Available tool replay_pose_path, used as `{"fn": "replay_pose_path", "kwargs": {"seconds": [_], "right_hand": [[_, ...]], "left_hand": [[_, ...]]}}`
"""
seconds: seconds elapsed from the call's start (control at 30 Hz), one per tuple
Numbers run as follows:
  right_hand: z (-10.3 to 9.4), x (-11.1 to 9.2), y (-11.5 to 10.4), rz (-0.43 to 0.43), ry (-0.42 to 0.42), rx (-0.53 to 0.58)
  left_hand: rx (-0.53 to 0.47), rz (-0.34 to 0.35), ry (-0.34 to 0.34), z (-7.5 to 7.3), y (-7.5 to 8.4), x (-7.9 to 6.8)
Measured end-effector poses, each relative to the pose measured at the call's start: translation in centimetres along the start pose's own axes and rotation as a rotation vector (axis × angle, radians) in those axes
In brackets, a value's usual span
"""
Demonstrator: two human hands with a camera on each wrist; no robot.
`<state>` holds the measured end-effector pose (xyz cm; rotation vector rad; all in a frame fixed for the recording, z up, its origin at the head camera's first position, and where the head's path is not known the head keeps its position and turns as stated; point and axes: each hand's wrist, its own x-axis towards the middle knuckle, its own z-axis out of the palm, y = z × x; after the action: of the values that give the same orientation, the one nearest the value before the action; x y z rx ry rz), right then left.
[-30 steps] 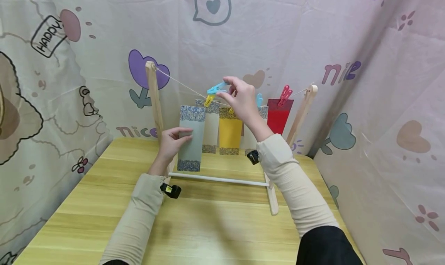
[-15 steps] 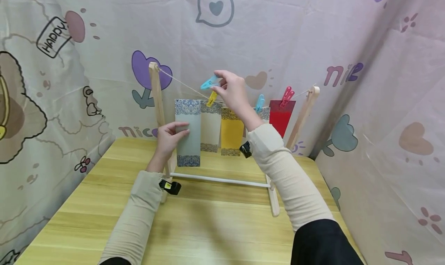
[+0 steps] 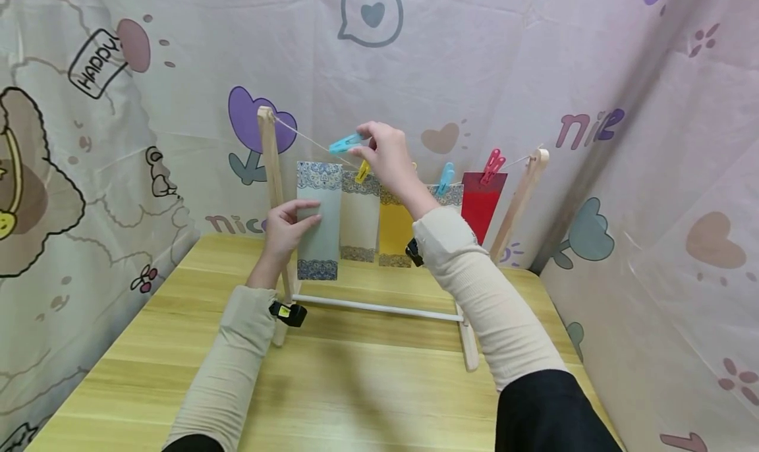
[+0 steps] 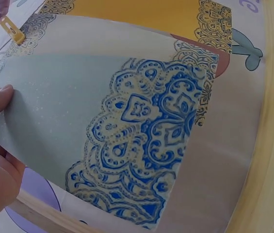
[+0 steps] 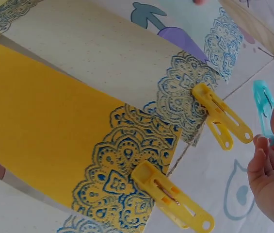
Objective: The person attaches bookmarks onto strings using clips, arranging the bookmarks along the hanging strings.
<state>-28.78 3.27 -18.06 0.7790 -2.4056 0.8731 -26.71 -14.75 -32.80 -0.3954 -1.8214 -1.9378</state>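
Observation:
My left hand (image 3: 284,231) pinches the side edge of a pale blue card (image 3: 318,228) with blue lace-patterned ends. The card stands upright at the left end of the string (image 3: 308,138). My right hand (image 3: 387,159) pinches a light blue clothespin (image 3: 346,143) just above the string, its tip pointing left over the card. Beside them a yellow clothespin (image 5: 219,111) clips a cream card (image 5: 98,63) to the string. A second yellow clothespin (image 5: 170,196) clips a yellow card (image 5: 54,126). In the left wrist view, thumb and fingers lie on opposite faces of the pale blue card.
Two wooden posts (image 3: 271,165) with a white crossbar (image 3: 379,307) carry the string above a wooden table (image 3: 356,386). Farther right hang a red card (image 3: 481,201) under a red clothespin (image 3: 493,167) and a patterned card under another blue clothespin (image 3: 445,178). A printed curtain surrounds the table.
My left hand has raised the pale blue card and set it straighter, level with its neighbours. My right hand has shifted left with the blue clothespin, away from the yellow one.

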Motion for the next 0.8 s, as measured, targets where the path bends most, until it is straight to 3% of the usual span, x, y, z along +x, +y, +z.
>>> {"fn": "replay_pose_path", "kwargs": {"seconds": [0.53,0.8], "right_hand": [[0.9,0.9,-0.4,0.045,0.049,0.001],[1.4,1.1,-0.4,0.045,0.032,0.015]], "left_hand": [[0.044,0.055,-0.013,-0.6,-0.1,0.5],[0.048,0.068,-0.022,-0.7,0.0,0.5]]}}
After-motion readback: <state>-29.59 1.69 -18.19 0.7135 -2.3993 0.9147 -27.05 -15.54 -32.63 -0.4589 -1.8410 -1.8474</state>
